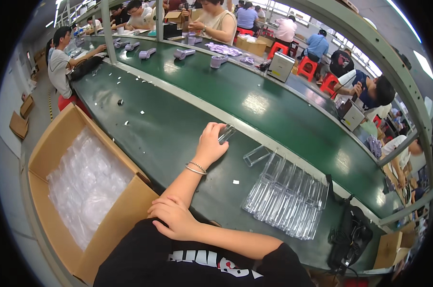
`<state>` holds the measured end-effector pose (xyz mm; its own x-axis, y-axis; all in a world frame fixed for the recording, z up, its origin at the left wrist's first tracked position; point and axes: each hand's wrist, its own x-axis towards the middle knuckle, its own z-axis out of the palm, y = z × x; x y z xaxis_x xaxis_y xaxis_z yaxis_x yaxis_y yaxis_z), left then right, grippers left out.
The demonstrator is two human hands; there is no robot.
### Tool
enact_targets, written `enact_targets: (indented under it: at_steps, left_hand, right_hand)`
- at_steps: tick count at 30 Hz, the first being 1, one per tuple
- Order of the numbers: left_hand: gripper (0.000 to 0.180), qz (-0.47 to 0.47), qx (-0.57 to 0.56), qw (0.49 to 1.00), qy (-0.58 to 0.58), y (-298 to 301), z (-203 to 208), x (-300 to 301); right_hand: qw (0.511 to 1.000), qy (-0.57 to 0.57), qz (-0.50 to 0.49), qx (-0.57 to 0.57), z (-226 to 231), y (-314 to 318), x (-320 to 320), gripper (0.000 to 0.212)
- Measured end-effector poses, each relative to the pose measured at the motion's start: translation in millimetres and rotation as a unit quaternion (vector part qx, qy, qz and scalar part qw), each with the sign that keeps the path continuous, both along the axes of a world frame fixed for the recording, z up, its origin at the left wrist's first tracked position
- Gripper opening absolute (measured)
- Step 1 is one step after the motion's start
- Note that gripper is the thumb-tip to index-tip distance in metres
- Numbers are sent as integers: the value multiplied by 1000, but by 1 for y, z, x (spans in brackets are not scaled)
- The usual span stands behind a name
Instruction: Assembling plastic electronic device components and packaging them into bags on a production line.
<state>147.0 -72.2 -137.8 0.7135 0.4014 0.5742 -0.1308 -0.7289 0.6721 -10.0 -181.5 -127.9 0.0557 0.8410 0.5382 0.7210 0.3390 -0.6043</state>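
Observation:
My left hand [211, 144], with bracelets at the wrist, reaches over the dark green work surface. Its fingers are closed round a small clear plastic case [227, 133], partly hidden by the hand. My right arm crosses in front of my body, and my right hand [174, 216] rests on my left forearm with its fingers apart, holding nothing. Right of my left hand, a single clear case [256, 156] lies tilted on the surface. Beyond it, several similar clear cases [286, 198] lie side by side in close rows.
An open cardboard box [144, 201] of clear plastic bags [89, 186] stands at left. A green conveyor belt [254, 103] carries purple-grey devices [183, 53] behind a metal rail. A black bag with cables [353, 234] lies at right. Co-workers sit across the belt; metal posts frame it.

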Motion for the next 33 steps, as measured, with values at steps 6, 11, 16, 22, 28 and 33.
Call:
enact_targets:
  at_steps: [6,11,16,22,28,33]
  left_hand:
    - [41,-10,25,999,37,-6,3,0]
    - [41,-4,-2,999,45,-3,-5,-4]
    - [41,4,-19,998,58,-3,-10,-3]
    - [38,-7,-30,999,23,-1,-5,2]
    - [40,4,-18,999,29,-7,-5,6]
    - [41,-4,-21,999,37,-3,-5,-1]
  right_hand:
    - [991,126,-20,-37,26,-8,-3,10]
    - [914,378,33,-144,67,-26,-32,12]
    - [885,398,201,-134,110,-59,-34,8]
    - [882,317,329,-116,126,-54,-10,19]
    - [941,273,182,-84,66,-1,-18,19]
    - [937,255,215,-102,23,8,-25,23]
